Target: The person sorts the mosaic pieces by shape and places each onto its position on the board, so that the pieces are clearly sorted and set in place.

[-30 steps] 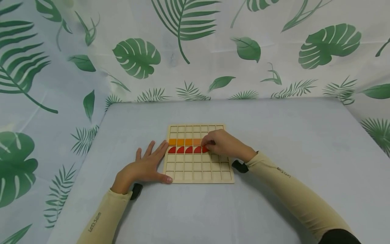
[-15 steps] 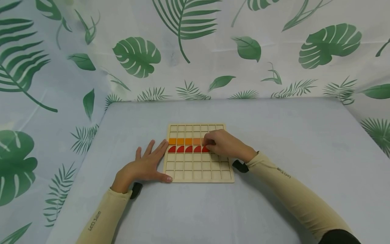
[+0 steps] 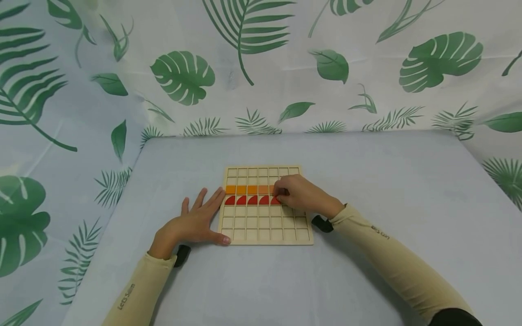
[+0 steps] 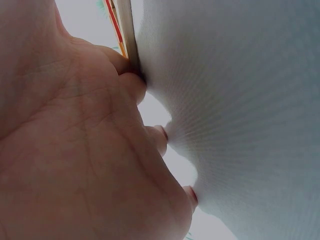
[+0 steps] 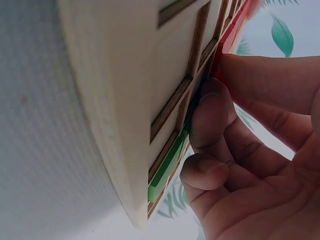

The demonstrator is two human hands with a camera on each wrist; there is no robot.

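A wooden grid board (image 3: 265,234) lies flat on the table. One row carries orange square tiles (image 3: 241,189); the row below it carries red quarter-round tiles (image 3: 253,200). My left hand (image 3: 191,225) is spread along the board's left side, fingertips at the upper edge and thumb at the lower left corner. Over the board's right half, my right hand (image 3: 299,192) has curled fingers at the rightmost visible red tile (image 3: 275,199). In the right wrist view, red (image 5: 218,65) shows between thumb and finger. A green tile (image 5: 167,167) also appears there; the hand hides it in the head view.
A pale cloth covers the table (image 3: 253,280). Behind it hangs a leaf-patterned backdrop (image 3: 277,68). Both forearms wear beige sleeves (image 3: 379,244), with a black device (image 3: 322,222) near each wrist.
My right hand has shifted slightly right, and more of the orange row shows beside its fingers. The rightmost red tile now sits in line with its row. My left hand has stayed put.
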